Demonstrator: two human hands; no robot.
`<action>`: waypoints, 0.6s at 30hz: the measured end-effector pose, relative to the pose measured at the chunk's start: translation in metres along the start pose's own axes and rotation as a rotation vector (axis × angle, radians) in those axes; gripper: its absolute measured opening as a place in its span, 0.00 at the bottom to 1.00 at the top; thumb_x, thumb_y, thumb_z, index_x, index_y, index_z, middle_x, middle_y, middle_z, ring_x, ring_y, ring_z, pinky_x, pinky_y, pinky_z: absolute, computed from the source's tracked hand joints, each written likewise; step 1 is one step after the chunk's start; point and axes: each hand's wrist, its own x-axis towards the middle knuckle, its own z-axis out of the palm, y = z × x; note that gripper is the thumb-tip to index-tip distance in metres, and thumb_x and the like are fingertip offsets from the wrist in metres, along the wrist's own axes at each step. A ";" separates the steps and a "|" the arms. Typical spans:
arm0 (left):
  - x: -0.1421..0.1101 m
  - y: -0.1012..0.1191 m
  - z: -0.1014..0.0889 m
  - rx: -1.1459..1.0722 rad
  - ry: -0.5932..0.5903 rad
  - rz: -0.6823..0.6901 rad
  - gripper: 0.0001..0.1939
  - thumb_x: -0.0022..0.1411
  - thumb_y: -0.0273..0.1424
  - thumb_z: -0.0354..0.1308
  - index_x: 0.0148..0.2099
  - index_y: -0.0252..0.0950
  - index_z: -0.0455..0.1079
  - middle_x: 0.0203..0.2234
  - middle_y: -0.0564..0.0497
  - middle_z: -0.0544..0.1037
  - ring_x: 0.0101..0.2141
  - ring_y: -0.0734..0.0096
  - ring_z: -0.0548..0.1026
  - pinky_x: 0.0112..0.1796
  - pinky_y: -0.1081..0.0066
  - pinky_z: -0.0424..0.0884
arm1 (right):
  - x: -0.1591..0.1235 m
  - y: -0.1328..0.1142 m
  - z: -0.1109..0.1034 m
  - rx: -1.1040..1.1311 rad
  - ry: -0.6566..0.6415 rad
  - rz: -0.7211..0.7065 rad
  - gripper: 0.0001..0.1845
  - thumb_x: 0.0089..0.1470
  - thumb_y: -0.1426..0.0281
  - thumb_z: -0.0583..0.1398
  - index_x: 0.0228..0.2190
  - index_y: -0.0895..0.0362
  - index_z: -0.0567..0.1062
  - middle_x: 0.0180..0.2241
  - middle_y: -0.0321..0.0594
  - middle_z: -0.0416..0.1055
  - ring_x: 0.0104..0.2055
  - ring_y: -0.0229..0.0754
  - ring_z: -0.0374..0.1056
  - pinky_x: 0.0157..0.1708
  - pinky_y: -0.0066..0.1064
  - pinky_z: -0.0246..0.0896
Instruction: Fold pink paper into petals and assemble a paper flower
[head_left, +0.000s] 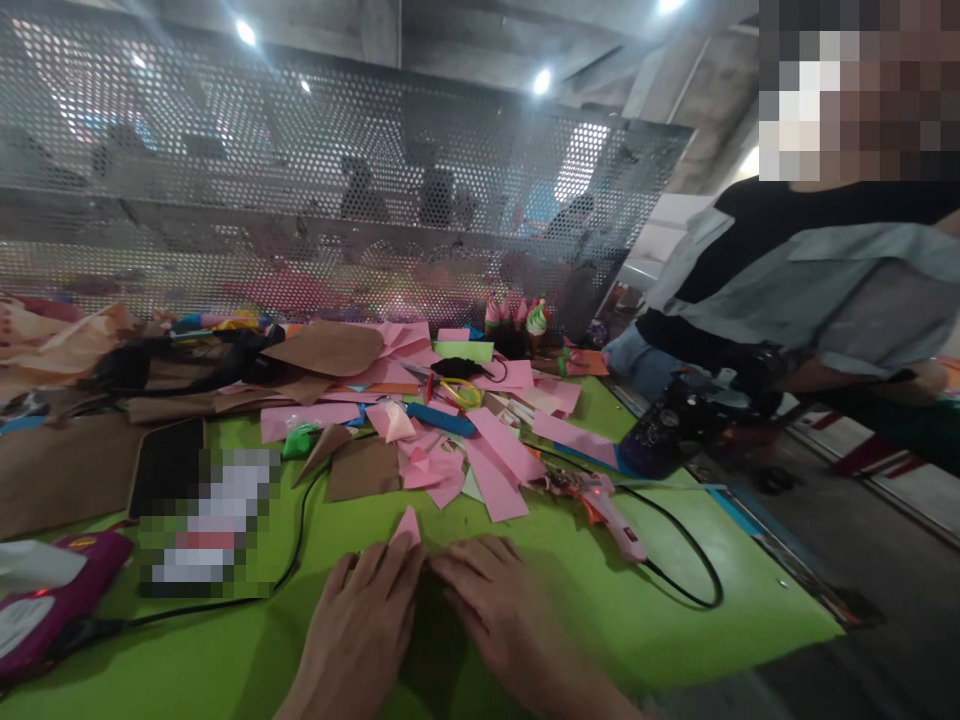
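Note:
At the front of the green table, my left hand (367, 610) is closed on a piece of pink paper (406, 527); a pointed tip sticks out past the fingers and the rest is hidden. Close beside it is my right hand (499, 610), its fingers curled together and slightly blurred; what they hold, if anything, is hidden. Beyond the hands lie loose pink paper strips (499, 475) and a folded brown paper piece (365, 470). A pink glue gun (615, 515) rests to the right of my right hand, its cable looping over the table.
A phone (166, 465) and a purple power strip (64, 600) lie left, with a black cable running between the papers. Scissors with a blue handle (441, 419) lie among scraps. A dark bottle (660, 425) stands at the right edge; a person (810, 270) is beyond it.

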 end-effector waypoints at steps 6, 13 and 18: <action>0.004 -0.003 -0.002 0.021 -0.014 0.030 0.23 0.64 0.21 0.48 0.59 0.42 0.68 0.58 0.50 0.72 0.48 0.63 0.72 0.45 0.60 0.65 | -0.002 -0.003 0.006 -0.113 0.020 -0.049 0.16 0.60 0.77 0.56 0.49 0.56 0.72 0.43 0.41 0.74 0.43 0.45 0.65 0.44 0.36 0.58; 0.010 -0.006 0.000 0.001 -0.003 0.009 0.23 0.64 0.23 0.49 0.58 0.44 0.69 0.58 0.54 0.71 0.49 0.62 0.73 0.46 0.59 0.65 | -0.003 0.000 0.009 -0.167 0.037 -0.079 0.16 0.60 0.74 0.56 0.50 0.55 0.71 0.44 0.40 0.75 0.43 0.45 0.66 0.43 0.37 0.57; 0.016 -0.011 0.002 -0.020 -0.043 0.032 0.23 0.64 0.25 0.50 0.59 0.47 0.68 0.56 0.55 0.73 0.55 0.61 0.69 0.50 0.58 0.63 | -0.001 0.001 0.012 -0.217 0.041 -0.089 0.17 0.61 0.73 0.57 0.52 0.55 0.71 0.47 0.40 0.75 0.44 0.45 0.66 0.45 0.38 0.56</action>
